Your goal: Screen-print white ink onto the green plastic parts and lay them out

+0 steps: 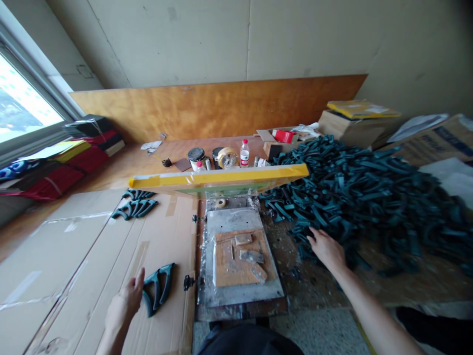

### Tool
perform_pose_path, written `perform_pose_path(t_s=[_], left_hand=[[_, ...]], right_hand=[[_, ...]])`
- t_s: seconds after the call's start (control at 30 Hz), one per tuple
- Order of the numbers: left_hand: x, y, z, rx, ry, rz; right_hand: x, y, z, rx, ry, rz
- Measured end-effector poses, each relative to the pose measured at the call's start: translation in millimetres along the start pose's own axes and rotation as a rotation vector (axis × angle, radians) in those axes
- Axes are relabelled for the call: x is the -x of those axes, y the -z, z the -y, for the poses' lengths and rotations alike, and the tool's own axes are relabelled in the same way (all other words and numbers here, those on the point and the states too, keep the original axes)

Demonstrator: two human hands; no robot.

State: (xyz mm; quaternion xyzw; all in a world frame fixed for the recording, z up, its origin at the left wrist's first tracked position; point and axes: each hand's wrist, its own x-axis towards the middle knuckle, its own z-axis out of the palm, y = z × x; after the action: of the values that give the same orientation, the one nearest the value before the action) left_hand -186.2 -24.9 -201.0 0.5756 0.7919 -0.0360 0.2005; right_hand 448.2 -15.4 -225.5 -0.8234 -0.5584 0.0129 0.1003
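Note:
My left hand (123, 301) is over the flattened cardboard on the left, fingers stretched out and nothing visible in them. Just to its right, a few dark green curved plastic handles (158, 287) lie side by side. My right hand (328, 252) reaches to the near left edge of a big heap of dark green plastic handles (354, 185). Its thumb and fingers close around a dark green handle (307, 235) there, partly hidden among the others. Between my hands, a metal plate (236, 219) carries a wooden board (225, 273) with several small tape-wrapped blocks (252, 256).
A yellow-taped screen frame (221, 178) is tilted up behind the plate. More handles (136, 208) lie in rows on the cardboard (92, 256). Tins (195, 157), a tape roll (227, 158) and a bottle (244, 154) stand behind. Black clamp knobs (188, 282) flank the plate.

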Motion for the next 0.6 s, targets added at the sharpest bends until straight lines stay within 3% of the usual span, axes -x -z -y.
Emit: perform_pose_path(t_s=[0.07,0.13,0.23,0.3,0.37,0.5,0.6], left_hand=[[-1.1,22.1,-24.4,0.122,0.006,-0.114],[-1.5,42.1,-51.6,0.269,0.028,-0.201],[0.8,68.8,-91.8,0.518,-0.017,-0.26],[5.3,87.6,-118.8,0.76,-0.134,-0.301],[11.6,109.0,-146.8,1.008,-0.284,-0.36],[20.9,151.6,-197.5,1.353,-0.521,-0.495],[22.1,170.8,-218.0,1.415,-0.581,-0.513]], right_hand=[[-7.5,-4.9,15.6,0.079,-0.065,0.07],[-12.3,-5.2,17.9,0.092,-0.092,0.051],[-11.5,-2.8,19.2,0.039,0.002,-0.158],[-3.6,-1.8,34.8,-0.078,0.103,-0.259],[10.2,-1.1,66.3,-0.229,0.293,-0.201],[41.1,1.1,148.3,-0.347,0.788,0.063],[54.1,2.7,191.6,-0.262,0.951,0.109]])
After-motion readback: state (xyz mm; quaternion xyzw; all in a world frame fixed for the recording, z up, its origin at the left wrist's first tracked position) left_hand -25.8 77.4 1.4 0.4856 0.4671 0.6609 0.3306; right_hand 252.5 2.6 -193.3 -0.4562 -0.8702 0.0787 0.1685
